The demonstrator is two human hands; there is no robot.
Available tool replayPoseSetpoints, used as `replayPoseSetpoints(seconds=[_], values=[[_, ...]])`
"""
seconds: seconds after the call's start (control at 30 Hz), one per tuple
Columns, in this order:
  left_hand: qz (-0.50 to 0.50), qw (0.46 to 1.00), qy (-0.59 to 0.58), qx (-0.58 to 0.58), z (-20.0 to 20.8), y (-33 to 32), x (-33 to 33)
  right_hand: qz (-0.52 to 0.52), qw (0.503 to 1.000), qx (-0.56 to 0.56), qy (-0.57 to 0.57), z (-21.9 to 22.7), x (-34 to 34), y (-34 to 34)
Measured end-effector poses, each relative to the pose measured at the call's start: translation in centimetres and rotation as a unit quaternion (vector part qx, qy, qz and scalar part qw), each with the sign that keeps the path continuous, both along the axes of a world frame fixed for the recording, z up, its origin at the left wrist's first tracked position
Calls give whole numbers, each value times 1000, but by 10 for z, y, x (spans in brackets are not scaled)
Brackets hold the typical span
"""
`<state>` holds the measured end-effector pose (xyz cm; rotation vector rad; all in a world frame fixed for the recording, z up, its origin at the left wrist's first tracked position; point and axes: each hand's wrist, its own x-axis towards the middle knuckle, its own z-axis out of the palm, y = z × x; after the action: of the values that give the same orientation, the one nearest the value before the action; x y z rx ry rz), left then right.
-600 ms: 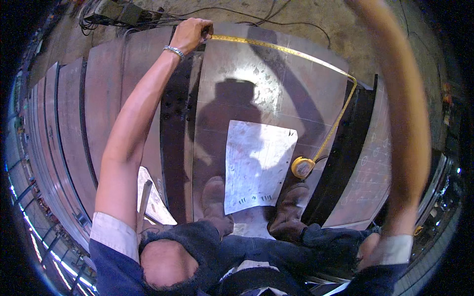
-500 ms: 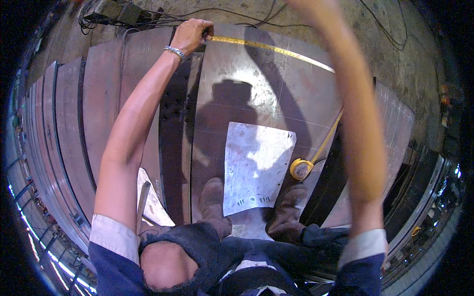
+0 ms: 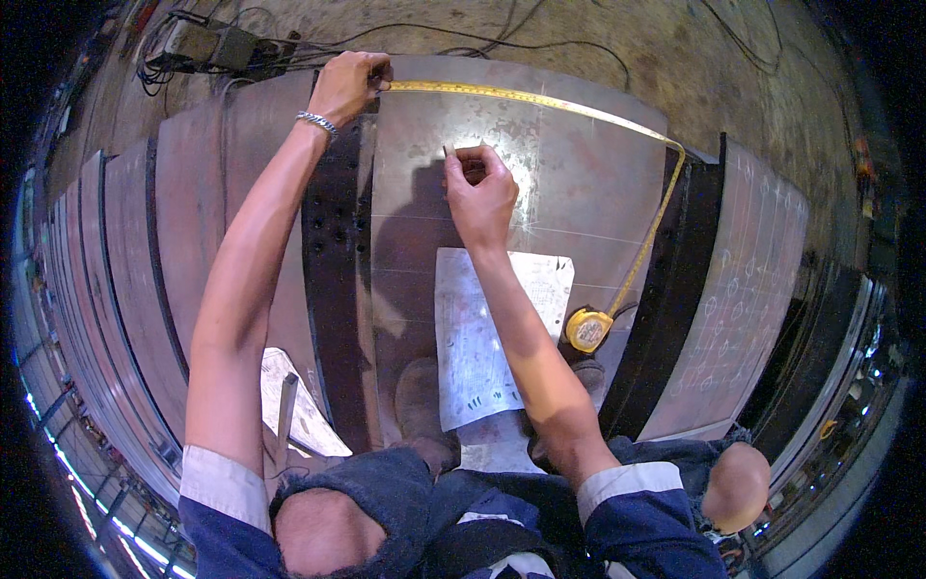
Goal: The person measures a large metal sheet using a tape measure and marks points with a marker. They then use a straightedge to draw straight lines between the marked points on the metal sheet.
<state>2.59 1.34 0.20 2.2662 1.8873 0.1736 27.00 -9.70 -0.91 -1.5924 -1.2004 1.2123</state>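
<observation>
My left hand [image 3: 349, 89] is closed on the end of a yellow tape measure blade [image 3: 511, 95] at the far left corner of a grey steel plate [image 3: 588, 183]. The blade runs right across the plate, bends at its right edge and comes back to the yellow tape case [image 3: 588, 331] near my right foot. Over the plate's middle, my right hand [image 3: 479, 191] is closed in a pinch; a thin dark tip pokes out, too small to name. A marked paper sheet [image 3: 502, 328] lies on the plate, partly under my right forearm.
More steel plates [image 3: 198, 193] stand in a row to the left. A chalk-marked plate [image 3: 743, 280] lies right, past a dark gap. Beyond the far edge, a cable-wrapped machine [image 3: 207, 43] sits on the floor. A second paper [image 3: 299, 405] with a bar lies by my left knee.
My right hand has swung from the far right in to the plate's middle. The left hand stays on the tape's end. The blade's bend at the right edge now shows.
</observation>
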Motion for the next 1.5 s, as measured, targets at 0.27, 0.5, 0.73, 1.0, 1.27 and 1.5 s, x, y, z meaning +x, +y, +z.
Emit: replayPoseSetpoints(seconds=[0.27,0.5,0.73,1.0,1.27,1.5], values=[[13,1000,13,-20,9,1,6,-30,999,9,-14,-11,11,8],[-5,1000,-12,-5,4,1,-2,-29,1000,5,-10,-21,17,3],[-22,1000,-14,-8,8,3,1,-32,999,-4,-5,-25,21,1],[-46,998,-35,7,6,3,-3,-28,1000,-10,-7,-28,23,1],[-16,998,-59,-17,2,3,-4,-23,1000,-6,-8,-26,23,1],[-23,999,-47,-6,4,3,-5,-21,1000,-1,-12,-29,22,1]])
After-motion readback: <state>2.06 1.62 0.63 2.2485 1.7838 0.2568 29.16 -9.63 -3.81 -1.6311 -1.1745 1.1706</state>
